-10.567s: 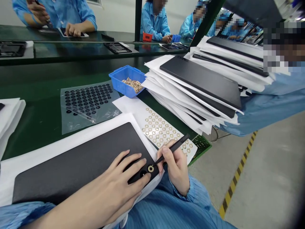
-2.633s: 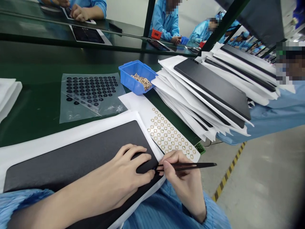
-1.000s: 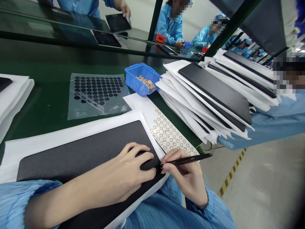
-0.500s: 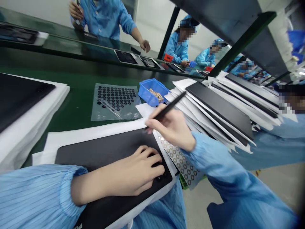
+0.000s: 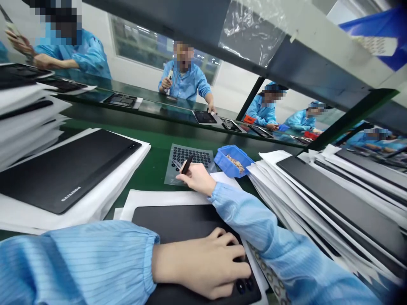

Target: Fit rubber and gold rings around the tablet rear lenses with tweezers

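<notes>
From my remote view, my left grip (image 5: 203, 263) lies spread and slightly curled, its fingers pressing down and holding nothing, on a matte black rectangular tablet panel (image 5: 181, 224). The panel sits on a white paper sheet (image 5: 165, 198) on the green desk (image 5: 151, 144). My right grip (image 5: 197, 178) is pinched closed on slim black tweezers (image 5: 187, 164), just in front of a clear plastic sheet of black rings (image 5: 193, 156). Just beside that sheet sits a small blue plastic bin (image 5: 233, 162) of tan rings (image 5: 235, 163). A tall stack of black panels interleaved with white paper (image 5: 337, 212) lies to my right.
</notes>
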Action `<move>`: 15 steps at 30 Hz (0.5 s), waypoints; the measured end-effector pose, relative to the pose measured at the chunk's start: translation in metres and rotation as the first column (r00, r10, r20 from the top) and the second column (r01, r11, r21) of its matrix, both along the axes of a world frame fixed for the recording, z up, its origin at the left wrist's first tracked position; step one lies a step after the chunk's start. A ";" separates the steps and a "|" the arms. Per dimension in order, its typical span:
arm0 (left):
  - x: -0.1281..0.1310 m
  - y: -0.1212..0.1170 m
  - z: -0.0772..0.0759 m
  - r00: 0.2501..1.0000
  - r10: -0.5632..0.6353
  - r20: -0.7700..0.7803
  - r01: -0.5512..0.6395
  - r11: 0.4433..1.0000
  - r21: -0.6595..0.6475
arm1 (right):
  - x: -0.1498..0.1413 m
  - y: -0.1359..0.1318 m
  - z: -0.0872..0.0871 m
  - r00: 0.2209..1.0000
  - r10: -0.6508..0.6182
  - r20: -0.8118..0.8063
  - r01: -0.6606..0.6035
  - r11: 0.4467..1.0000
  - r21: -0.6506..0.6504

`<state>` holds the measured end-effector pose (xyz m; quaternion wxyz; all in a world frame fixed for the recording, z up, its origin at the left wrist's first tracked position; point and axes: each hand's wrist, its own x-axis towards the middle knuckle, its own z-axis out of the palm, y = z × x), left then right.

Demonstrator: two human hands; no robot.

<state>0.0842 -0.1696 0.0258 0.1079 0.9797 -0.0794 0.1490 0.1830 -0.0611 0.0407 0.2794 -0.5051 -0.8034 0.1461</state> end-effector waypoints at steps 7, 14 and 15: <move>-0.002 0.006 0.001 0.998 0.051 -0.031 -0.051 0.999 0.014 | 0.054 -0.041 0.030 0.987 -0.150 0.065 0.151 0.988 -0.014; -0.031 0.046 -0.003 0.857 0.514 0.021 -0.508 0.852 -0.124 | 0.111 -0.065 0.003 0.968 -0.209 0.138 0.227 0.965 -0.129; -0.035 0.053 -0.005 0.819 0.573 0.020 -0.566 0.814 -0.133 | 0.115 -0.065 -0.001 0.970 -0.208 0.129 0.226 0.963 -0.146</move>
